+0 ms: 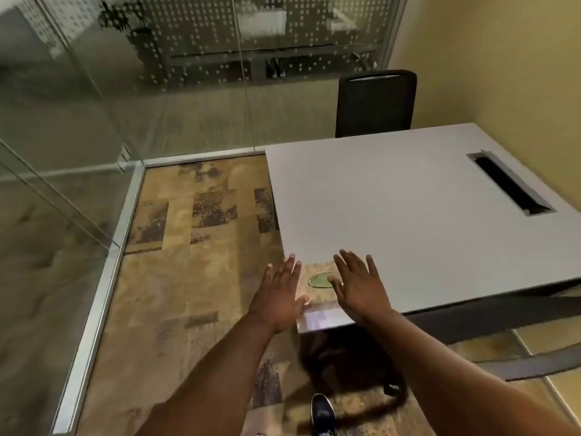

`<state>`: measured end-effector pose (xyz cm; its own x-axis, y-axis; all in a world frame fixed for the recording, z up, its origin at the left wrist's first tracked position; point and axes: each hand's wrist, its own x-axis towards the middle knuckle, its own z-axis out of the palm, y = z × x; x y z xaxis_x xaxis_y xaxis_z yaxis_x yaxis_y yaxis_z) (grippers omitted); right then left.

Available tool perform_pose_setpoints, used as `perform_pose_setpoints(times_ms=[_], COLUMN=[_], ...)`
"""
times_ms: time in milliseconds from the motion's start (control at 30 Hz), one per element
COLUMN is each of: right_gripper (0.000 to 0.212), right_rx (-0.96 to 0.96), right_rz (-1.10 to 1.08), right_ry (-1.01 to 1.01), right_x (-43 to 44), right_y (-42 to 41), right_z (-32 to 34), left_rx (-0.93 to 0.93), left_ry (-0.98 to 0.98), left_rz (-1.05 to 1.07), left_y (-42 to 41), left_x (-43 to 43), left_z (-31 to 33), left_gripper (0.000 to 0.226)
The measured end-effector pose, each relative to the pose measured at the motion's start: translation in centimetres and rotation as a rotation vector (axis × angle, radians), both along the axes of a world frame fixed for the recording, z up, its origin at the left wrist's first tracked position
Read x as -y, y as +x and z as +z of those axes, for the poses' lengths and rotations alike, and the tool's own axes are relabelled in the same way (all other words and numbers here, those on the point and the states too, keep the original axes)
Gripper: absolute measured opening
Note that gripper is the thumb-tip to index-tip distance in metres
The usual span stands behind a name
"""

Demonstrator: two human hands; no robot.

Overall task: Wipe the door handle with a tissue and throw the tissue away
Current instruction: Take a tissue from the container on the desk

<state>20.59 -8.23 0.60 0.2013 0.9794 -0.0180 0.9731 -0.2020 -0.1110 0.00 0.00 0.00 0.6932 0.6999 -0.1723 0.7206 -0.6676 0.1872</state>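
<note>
A tissue box point(319, 289) with a tan patterned top and a green oval opening sits on the near left corner of the grey table point(408, 199). My left hand point(279, 297) is flat and open just left of the box, over the table's edge. My right hand point(358, 287) is open with fingers spread, just right of the box and partly over it. Neither hand holds anything. No loose tissue shows. No door handle is in view.
A black chair point(375, 103) stands behind the table's far edge. A cable slot point(509, 184) is cut in the table at right. Glass walls with metal frames point(103, 262) run along the left and back. Patterned carpet point(201, 262) covers the floor; my shoe point(322, 412) shows below.
</note>
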Motion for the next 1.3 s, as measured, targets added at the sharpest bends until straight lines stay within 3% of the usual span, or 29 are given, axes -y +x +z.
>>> perform_pose_setpoints(times_ms=[200,433,933,1300], right_gripper=[0.052,0.052,0.029,0.014], right_rx=[0.002,-0.046,-0.127,-0.322], right_rz=[0.057,0.090,0.101,0.083], right_ry=[-0.142,-0.209,-0.235,-0.038], right_x=[-1.6,-3.6,-6.2,-4.7], right_y=[3.8,5.3,5.6,6.0], right_z=[-2.7,-4.3,-5.0,-3.4], left_rx=[-0.187,-0.356,-0.477,-0.513], left_ry=[-0.166,-0.374,-0.427,-0.416], left_rz=[0.009,-0.008,-0.058,-0.048], left_y=[3.7,5.0,6.0,6.2], left_x=[0.2,-0.2,-0.7,-0.5], left_z=[-3.0,-6.2,-7.4,-7.9], left_gripper=[0.083,0.091,0.091,0.094])
